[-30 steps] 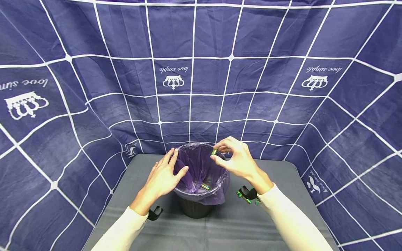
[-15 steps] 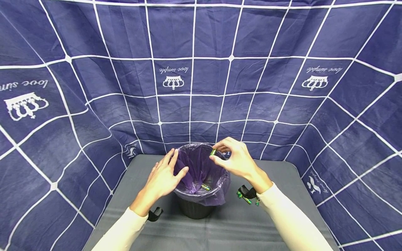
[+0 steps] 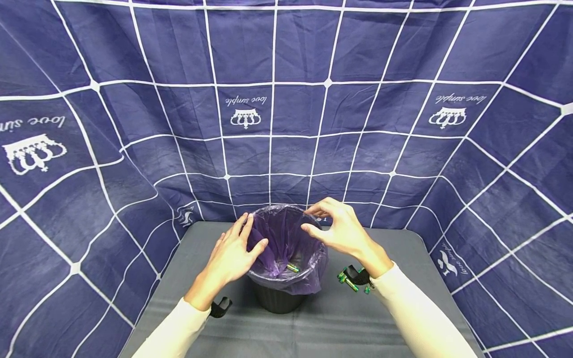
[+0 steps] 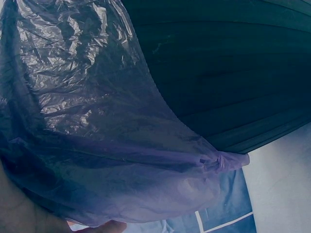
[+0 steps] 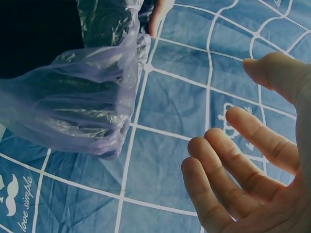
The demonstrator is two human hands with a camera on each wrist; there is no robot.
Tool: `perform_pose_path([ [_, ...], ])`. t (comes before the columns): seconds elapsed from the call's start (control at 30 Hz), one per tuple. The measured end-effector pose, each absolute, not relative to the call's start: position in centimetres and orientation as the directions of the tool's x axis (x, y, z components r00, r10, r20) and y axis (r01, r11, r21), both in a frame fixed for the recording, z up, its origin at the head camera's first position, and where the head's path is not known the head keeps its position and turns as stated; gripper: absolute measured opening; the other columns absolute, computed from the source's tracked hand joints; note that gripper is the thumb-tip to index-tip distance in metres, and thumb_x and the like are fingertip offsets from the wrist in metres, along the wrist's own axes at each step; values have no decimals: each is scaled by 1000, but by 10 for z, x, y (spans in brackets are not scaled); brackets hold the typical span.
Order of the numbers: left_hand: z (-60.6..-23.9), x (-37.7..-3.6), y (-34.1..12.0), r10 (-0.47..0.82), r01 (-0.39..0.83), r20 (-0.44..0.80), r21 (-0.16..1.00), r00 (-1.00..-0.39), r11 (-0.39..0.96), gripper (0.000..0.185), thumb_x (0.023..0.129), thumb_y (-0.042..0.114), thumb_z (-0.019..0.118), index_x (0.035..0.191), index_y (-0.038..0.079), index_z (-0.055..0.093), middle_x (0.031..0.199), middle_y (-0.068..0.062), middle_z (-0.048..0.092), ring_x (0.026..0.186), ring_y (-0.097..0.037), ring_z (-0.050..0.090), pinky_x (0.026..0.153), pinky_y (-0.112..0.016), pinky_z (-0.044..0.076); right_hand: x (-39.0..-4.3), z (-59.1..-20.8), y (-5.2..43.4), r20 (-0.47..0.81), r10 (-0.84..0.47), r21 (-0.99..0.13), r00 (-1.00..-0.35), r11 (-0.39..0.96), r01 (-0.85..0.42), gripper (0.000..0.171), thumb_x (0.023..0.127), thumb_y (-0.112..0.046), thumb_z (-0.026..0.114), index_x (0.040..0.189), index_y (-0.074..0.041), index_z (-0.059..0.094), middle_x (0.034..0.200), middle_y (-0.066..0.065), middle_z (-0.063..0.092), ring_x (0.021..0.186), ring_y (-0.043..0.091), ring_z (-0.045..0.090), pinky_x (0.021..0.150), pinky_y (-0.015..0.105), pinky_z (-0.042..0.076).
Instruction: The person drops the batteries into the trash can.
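Observation:
A black trash bin (image 3: 279,298) lined with a purple plastic bag (image 3: 315,281) stands between the two hands. Inside, on the bag's bottom, lies a small green and gold battery (image 3: 293,268). My left hand (image 3: 230,254) rests at the bin's left rim with straight fingers; the left wrist view has the bag (image 4: 112,150) over the bin's ribbed wall (image 4: 223,73). Above the right rim is my right hand (image 3: 341,229), thumb and fingers spread apart. In the right wrist view that hand (image 5: 243,170) holds nothing.
Several green and gold batteries (image 3: 350,281) lie on the grey table (image 3: 286,338) right of the bin, partly hidden by the black strap (image 3: 358,275) at my right wrist. A blue cloth (image 3: 295,114) with white grid lines encloses the back and both sides.
The battery pinched in my right hand is gone from between the fingers, and thumb and fingertips have parted. My left hand has stayed at the rim.

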State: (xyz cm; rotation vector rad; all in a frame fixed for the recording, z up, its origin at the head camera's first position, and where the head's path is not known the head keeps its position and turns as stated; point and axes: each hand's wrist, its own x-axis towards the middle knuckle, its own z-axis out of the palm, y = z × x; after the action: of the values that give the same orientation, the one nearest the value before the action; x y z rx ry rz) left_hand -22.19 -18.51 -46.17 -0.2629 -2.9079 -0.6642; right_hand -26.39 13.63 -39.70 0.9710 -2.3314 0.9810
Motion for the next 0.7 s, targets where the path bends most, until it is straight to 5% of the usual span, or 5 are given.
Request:
perform_pose_path([
  [0.7, -463, -222, -184, 132, 208, 202, 422, -971, 883, 93, 114, 64, 61, 185, 11, 33, 192, -18, 33, 169, -56, 46, 134, -82, 36, -264, -426, 180, 620, -336, -480, -709, 553, -681, 25, 92, -15, 98, 115, -17, 89, 109, -3, 86, 99, 19, 84, 94, 41, 72],
])
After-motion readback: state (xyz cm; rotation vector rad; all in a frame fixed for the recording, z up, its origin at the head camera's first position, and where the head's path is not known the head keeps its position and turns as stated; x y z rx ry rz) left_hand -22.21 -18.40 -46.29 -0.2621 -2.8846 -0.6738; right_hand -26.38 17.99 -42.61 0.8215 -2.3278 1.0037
